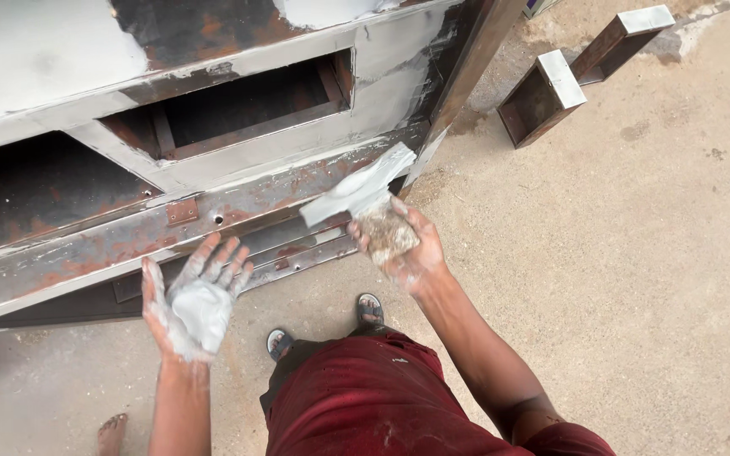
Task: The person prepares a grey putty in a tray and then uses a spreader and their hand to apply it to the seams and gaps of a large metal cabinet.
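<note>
The left hand (pixel 192 308) lies open, palm up, with a lump of grey-white filler putty (pixel 202 311) sitting loose in it. The right hand (pixel 399 241) is closed around a putty-caked scraper (pixel 356 192), blade jutting up-left from the fist toward the rusty steel frame (pixel 238 198). Tilting that palm could let the putty slide off onto the sandy ground (pixel 618 279) and pick up grit

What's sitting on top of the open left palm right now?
A pale grey lump of putty lies on the left hand, smeared out toward the fingers. The skin beneath it is covered. The right hand holds a coated scraper apart from it.
</note>
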